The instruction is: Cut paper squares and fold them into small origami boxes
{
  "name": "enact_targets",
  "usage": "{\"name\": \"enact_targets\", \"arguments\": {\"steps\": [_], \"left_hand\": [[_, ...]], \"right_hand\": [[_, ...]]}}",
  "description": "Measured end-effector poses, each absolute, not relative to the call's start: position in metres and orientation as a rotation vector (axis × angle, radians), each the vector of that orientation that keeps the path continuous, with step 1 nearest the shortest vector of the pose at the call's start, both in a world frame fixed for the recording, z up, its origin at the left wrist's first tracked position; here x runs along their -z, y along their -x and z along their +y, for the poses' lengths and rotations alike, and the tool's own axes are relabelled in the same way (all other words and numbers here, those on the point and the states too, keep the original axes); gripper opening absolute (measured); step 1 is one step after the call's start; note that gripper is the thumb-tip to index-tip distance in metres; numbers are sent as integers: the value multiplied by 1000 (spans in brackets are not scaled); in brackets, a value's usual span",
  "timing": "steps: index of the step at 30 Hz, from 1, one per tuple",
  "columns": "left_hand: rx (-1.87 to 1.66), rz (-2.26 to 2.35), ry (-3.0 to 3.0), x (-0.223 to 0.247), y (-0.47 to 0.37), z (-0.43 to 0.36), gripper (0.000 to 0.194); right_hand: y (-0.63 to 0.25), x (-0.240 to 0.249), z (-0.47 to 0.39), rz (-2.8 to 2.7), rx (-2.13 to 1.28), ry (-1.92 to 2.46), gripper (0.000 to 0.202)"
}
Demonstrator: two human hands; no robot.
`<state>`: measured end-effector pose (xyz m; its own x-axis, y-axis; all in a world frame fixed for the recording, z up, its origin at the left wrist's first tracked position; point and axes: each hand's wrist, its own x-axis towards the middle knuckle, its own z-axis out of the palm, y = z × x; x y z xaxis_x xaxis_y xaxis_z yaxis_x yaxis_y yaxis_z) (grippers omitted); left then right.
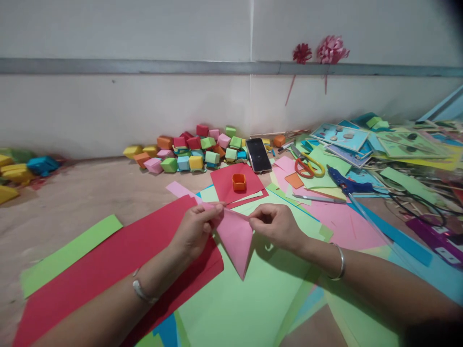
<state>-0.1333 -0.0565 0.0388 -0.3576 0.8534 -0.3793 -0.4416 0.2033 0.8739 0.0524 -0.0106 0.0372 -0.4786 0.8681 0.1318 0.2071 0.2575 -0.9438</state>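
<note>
A sheet of pink paper (236,238), folded so that it tapers to a point toward me, is held up between both hands. My left hand (197,226) pinches its upper left corner between thumb and fingers. At the upper right corner, my right hand (277,224) grips the edge with thumb and fingertips. Below the pink paper lie light green sheets (246,308), and red sheets (119,270) extend beneath my left forearm. Just beyond my hands, a small orange folded paper box (239,182) rests on a red paper square (220,179).
Many small colored paper boxes (197,163) are heaped by the wall beside a phone (258,155). Scissors (309,166), a blue glue gun (349,183) with a cord, and a craft knife (318,198) lie to the right. A green strip (72,255) is at left.
</note>
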Motion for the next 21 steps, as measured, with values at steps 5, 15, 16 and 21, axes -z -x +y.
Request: {"name": "enact_targets", "arguments": {"steps": [5,15,16,21], "left_hand": [[-1543,1360,-387,-37,161,-40,22],[-1231,1230,-462,-41,121,-65,43],[-1194,1225,-459,-38,118,-68,41],[-1182,1382,-450,-19,127,-70,41]], "right_hand": [[-53,-39,-5,-1659,-1447,1091,8],[-48,-31,-4,-1397,-1699,1121,9],[-47,-31,-5,-1395,-1724,1114,11],[-48,-35,-3,-1662,-1856,1022,21]]}}
